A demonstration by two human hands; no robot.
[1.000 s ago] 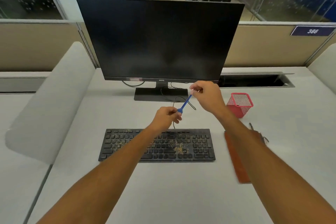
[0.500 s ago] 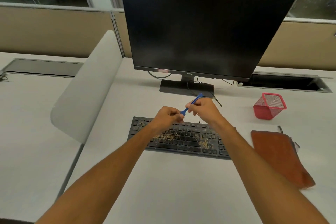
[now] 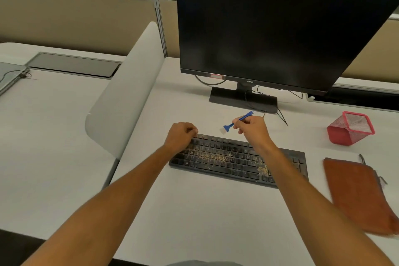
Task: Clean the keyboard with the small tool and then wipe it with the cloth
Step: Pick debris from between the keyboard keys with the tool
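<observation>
On the white desk (image 3: 194, 211), we are pinching the small blue brush (image 3: 236, 122) in our right hand (image 3: 252, 129) above the crumb-strewn keyboard (image 3: 226, 157) at centre frame, left hand (image 3: 180, 136) curled empty at its corner, so we should be sweeping lightly between rows.

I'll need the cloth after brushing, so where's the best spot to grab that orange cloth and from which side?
Take the orange cloth by its near left edge, coming in from the left with the free left hand. It lies flat on the desk right of the keyboard, and that edge faces bare desk.
</observation>
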